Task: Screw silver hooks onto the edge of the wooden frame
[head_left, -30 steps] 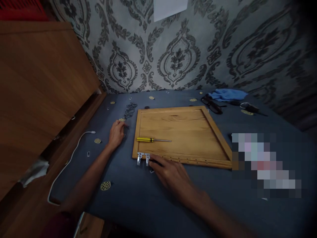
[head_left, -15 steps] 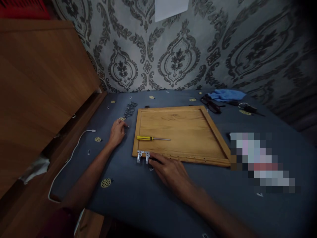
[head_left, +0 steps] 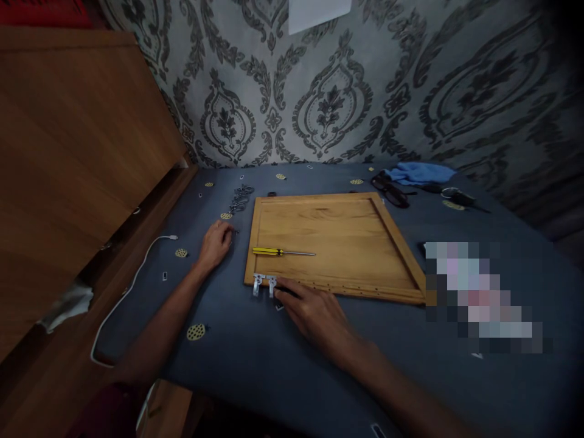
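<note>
With metal bracket (head_left: 272,281) pinched in right hand (head_left: 319,311), press flat to wooden panel (head_left: 342,228) just beyond; cannot tell grip of left hand (head_left: 216,244).

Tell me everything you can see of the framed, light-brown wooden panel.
The light-brown wooden panel is four-sided, a raised frame around a grained centre. It lies flat on a dark blue-grey patterned surface; dark holes dot its near edge. A yellow-and-black-handled screwdriver lies on its left part. A silvery two-armed metal fitting sits by its near left corner, at the right hand's fingertips. Pixelation hides the near right corner.
</note>
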Available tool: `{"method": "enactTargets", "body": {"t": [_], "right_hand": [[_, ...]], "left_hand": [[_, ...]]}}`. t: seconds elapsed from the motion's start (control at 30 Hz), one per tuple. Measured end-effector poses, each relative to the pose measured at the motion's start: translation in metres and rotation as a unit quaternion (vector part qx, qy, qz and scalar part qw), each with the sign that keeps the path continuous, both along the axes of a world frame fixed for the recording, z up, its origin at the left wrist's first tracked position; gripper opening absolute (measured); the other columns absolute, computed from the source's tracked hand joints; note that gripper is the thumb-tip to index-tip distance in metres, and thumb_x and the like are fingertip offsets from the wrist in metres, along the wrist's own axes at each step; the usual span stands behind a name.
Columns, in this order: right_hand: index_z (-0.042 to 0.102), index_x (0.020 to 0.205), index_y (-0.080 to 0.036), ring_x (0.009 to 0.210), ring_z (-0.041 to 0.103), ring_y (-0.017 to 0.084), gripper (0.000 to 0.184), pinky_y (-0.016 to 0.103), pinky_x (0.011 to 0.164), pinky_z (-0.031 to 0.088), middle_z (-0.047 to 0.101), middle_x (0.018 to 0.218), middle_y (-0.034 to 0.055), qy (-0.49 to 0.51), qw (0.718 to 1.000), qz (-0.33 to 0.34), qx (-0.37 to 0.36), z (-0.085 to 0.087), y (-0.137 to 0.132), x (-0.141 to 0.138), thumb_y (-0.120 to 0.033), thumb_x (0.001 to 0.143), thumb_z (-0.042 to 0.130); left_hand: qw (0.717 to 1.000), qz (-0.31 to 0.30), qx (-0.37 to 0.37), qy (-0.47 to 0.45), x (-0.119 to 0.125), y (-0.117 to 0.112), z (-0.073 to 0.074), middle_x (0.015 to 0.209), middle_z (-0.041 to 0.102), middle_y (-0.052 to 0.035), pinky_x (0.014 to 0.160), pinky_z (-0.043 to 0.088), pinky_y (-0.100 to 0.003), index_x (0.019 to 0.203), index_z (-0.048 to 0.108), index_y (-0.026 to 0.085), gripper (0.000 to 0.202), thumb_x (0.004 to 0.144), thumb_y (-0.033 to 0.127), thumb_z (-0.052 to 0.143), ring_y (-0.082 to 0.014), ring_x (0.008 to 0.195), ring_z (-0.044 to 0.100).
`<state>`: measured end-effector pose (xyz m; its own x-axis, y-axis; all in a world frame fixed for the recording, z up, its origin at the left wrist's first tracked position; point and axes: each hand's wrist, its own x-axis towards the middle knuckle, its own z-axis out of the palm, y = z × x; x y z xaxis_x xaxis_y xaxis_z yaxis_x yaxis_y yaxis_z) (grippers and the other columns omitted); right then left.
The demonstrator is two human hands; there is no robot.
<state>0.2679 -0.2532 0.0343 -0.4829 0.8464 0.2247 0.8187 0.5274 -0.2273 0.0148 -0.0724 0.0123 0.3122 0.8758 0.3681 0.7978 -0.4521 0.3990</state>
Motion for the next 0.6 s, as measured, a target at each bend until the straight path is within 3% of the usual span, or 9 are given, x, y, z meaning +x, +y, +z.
{"method": "enactTargets", "body": {"t": [0.37,0.5,0.6], "right_hand": [[0.076,0.121,-0.025,0.098,0.079,0.025,0.037,0.034,0.073,0.066,0.074,0.133,0.0072,0.016,1.000,0.002,0.011,-0.002,0.000,0.001,-0.006,0.093,0.061],[0.076,0.118,-0.025,0.101,0.079,0.023,0.036,0.031,0.077,0.066,0.074,0.133,0.0063,0.019,1.000,-0.002,0.020,-0.002,-0.001,0.001,-0.006,0.092,0.061],[0.076,0.118,-0.026,0.102,0.079,0.023,0.036,0.031,0.076,0.066,0.075,0.132,0.0058,0.019,1.000,-0.006,0.014,0.000,-0.001,0.000,-0.006,0.092,0.062]], "left_hand": [[0.999,0.000,-0.016,0.051,-0.008,0.002,-0.004,0.103,0.069,-0.0074,0.096,0.054,-0.042,0.102,0.069,0.017,0.013,0.099,0.021,0.057,-0.0230,0.103,0.065],[0.997,-0.005,-0.030,0.071,-0.013,0.005,-0.005,0.120,0.067,-0.0093,0.095,0.059,-0.044,0.119,0.066,0.015,0.029,0.101,0.037,0.064,-0.0220,0.108,0.067],[0.996,-0.008,-0.038,0.083,-0.017,0.007,-0.005,0.126,0.066,-0.0107,0.095,0.060,-0.044,0.126,0.064,0.016,0.033,0.101,0.038,0.063,-0.0226,0.110,0.067]]}}
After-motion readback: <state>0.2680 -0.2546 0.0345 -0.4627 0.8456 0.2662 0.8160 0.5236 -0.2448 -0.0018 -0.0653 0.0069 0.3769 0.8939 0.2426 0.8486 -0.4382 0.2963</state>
